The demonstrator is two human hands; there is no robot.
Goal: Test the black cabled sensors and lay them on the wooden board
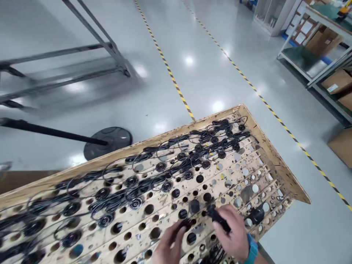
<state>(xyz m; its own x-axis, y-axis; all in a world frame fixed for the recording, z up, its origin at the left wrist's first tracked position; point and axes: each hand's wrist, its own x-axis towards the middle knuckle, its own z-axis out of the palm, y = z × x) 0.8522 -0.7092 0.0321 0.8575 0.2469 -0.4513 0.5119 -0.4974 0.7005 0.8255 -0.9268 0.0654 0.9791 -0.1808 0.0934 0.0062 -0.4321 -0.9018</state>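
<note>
My right hand (232, 231), with a blue-green band on its wrist, is closed around a bundle of black cable (218, 216) above the perforated wooden board (162, 220). To its left, my left hand (170, 244) has its fingers pinched together over the holes. Something dark shows at those fingertips, but blur hides what it is. Beyond both hands, bundled black cables (154, 179) with round black ends (136, 202) lie in two rows along the board. More black cable (213, 255) lies at the lower edge, between my hands.
A raised wooden rim (280, 165) borders the board. A black stand with a round base (108, 141) and a metal frame (110, 47) are on the floor at left. Yellow-black tape lines (176, 84) cross the floor. Shelving (313, 55) with cardboard boxes stands at right.
</note>
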